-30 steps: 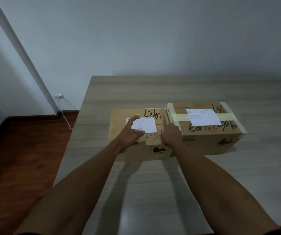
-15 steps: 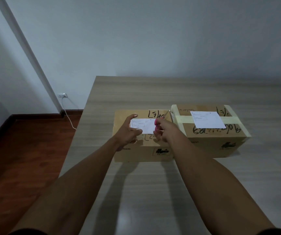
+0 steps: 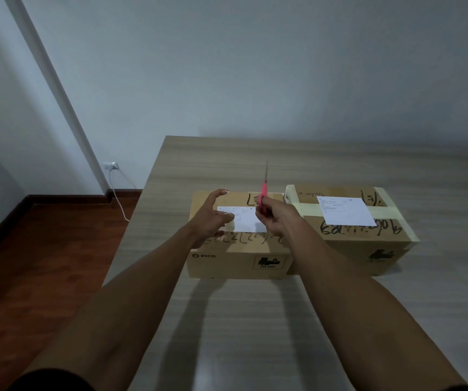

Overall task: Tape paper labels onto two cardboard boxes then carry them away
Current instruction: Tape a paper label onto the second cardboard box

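On the left cardboard box [image 3: 241,249], the left hand [image 3: 209,218] rests with fingers spread beside its paper label [image 3: 245,220]; the right hand [image 3: 276,218] grips pink scissors [image 3: 263,193], blades up; rightward, touching it, sits the taped box [image 3: 362,241] with its label [image 3: 345,211].

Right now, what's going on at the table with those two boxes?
A person is labelling two cardboard boxes that sit side by side on the table. The right box has its paper label under pale tape bands. On the left box, the left hand rests open at the edge of a label, while the right hand grips pink-handled scissors, blades pointing up and away. No tape shows on this label.
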`<state>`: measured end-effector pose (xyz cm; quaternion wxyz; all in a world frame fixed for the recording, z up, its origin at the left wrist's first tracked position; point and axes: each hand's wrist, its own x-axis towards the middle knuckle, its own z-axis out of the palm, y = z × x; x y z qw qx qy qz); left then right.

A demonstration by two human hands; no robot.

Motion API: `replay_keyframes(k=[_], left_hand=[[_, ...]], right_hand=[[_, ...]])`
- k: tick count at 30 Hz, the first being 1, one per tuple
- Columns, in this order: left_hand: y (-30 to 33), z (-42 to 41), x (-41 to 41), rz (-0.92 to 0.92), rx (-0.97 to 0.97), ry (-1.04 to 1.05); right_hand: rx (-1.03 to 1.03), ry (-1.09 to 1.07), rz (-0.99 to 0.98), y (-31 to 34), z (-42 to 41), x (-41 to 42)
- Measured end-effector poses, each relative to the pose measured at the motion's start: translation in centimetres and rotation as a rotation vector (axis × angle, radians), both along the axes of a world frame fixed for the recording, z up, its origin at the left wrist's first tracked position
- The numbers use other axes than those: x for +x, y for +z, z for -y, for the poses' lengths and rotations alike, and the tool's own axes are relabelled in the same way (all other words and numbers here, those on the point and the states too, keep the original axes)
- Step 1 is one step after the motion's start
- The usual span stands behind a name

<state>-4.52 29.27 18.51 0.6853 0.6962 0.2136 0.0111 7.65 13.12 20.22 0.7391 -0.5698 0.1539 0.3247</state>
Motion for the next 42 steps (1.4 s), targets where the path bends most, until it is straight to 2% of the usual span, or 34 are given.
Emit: replay_keyframes(k=[6, 9, 11, 16, 20, 27, 36, 42], left_hand=[[0.8, 0.0, 0.2, -0.009, -0.025, 0.015], [1.0, -0.3, 0.2, -0.020, -0.012, 0.021], [1.1, -0.5, 0.3, -0.035, 0.004, 0.025], [1.3, -1.0, 0.5, -0.063, 0.050, 0.027], [1.6, -1.1, 0.5, -0.089, 0.070, 0.007], [2.1, -1.1, 0.4, -0.143, 0.074, -0.062], [1.4, -2.0, 0.0, -0.126, 0.101, 0.021], [1.6, -1.3, 0.7, -0.136, 0.083, -0.056]], right_hand=[[-0.379, 0.269, 0.307, 0.9, 2.1, 1.6], [-0.615, 0.494, 0.561, 1.1, 3.5, 2.9], [-0.697, 0.667, 0.667, 1.8, 4.3, 3.5], [-0.819, 0.997, 0.669, 3.5, 5.6, 4.2], [-0.780, 1.123, 0.627, 4.3, 5.7, 4.4], [-0.716, 1.222, 0.599, 5.0, 5.3, 4.7], [-0.721, 1.264, 0.600, 5.0, 5.3, 5.9], [-0.690, 1.300, 0.586, 4.8, 4.8, 6.2]])
